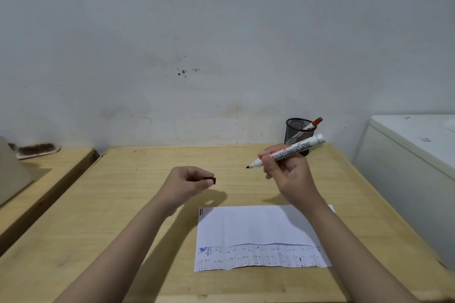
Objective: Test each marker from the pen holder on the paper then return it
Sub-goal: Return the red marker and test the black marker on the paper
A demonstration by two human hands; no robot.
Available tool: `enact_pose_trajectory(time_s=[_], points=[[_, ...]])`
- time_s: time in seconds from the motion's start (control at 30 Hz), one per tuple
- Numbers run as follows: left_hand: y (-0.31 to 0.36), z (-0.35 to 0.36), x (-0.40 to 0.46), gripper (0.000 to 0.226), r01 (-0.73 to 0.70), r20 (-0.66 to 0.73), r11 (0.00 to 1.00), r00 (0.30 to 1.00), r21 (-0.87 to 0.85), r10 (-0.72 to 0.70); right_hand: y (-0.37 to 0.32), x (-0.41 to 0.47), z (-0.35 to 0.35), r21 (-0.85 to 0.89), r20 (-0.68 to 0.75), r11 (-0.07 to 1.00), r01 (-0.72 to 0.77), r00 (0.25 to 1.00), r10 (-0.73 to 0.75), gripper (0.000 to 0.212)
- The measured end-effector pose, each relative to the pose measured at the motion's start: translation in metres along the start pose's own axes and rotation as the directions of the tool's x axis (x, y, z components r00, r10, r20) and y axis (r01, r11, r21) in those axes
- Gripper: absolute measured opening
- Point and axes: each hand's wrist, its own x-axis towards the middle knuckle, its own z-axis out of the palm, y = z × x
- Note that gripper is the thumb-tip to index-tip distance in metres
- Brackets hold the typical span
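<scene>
Two bare forearms come in from the bottom edge. No sleeve covers them as far as can be seen. The left hand (183,183) and the right hand (286,171) wear no glove, ring, watch or bracelet. The fingers are slim, and the nails look short and without polish.

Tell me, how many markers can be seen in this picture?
2. One uncapped marker is held in the right hand above the table. One red-capped marker stands in the mesh pen holder. More could be hidden inside the holder.
</scene>
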Motion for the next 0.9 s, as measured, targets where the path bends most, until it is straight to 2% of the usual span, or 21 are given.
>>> enact_pose_trajectory(time_s=[0.1,0.2,0.3,0.4,0.5,0.57,0.67,0.8,0.9], points=[[-0.008,0.002,0.007,0.013,-0.017,-0.078,0.971,0.996,0.240,0.036,0.012,-0.007,0.003,-0.009,0.002,0.998,-0.057,0.998,0.057,0.009],[-0.014,0.004,0.016,0.020,0.001,-0.052,0.911,0.998,0.413,0.022,0.020,-0.013,0.004,0.005,0.015,0.995,-0.100,0.995,0.100,0.010],[-0.019,0.007,0.023,0.024,0.005,-0.023,0.857,1.000,0.515,0.008,0.026,-0.017,0.006,0.026,0.011,0.991,-0.133,0.991,0.133,0.010],[-0.024,0.007,0.028,0.027,-0.002,-0.003,0.858,1.000,0.514,0.004,0.029,-0.019,0.011,0.034,0.004,0.987,-0.159,0.987,0.159,0.008],[-0.028,0.005,0.027,0.034,0.039,-0.004,0.903,0.999,0.428,-0.042,0.032,-0.020,0.018,0.039,0.006,0.980,-0.198,0.980,0.198,0.007],[-0.032,0.002,0.023,0.032,0.089,-0.077,0.940,0.995,0.328,-0.067,0.034,-0.020,0.024,0.038,0.010,0.975,-0.221,0.975,0.221,0.008],[-0.037,-0.006,0.008,0.021,0.096,-0.195,0.957,0.980,0.275,-0.043,0.036,-0.020,0.035,0.008,-0.023,0.971,-0.240,0.970,0.240,0.017],[-0.045,-0.008,-0.027,0.019,0.036,-0.121,0.962,0.993,0.271,-0.003,0.041,-0.018,0.053,-0.012,-0.071,0.955,-0.298,0.953,0.296,0.032],[-0.053,-0.008,-0.035,0.027,-0.030,-0.083,0.936,0.995,0.350,0.063,0.048,-0.018,0.074,-0.043,-0.011,0.915,-0.402,0.916,0.401,0.029]])
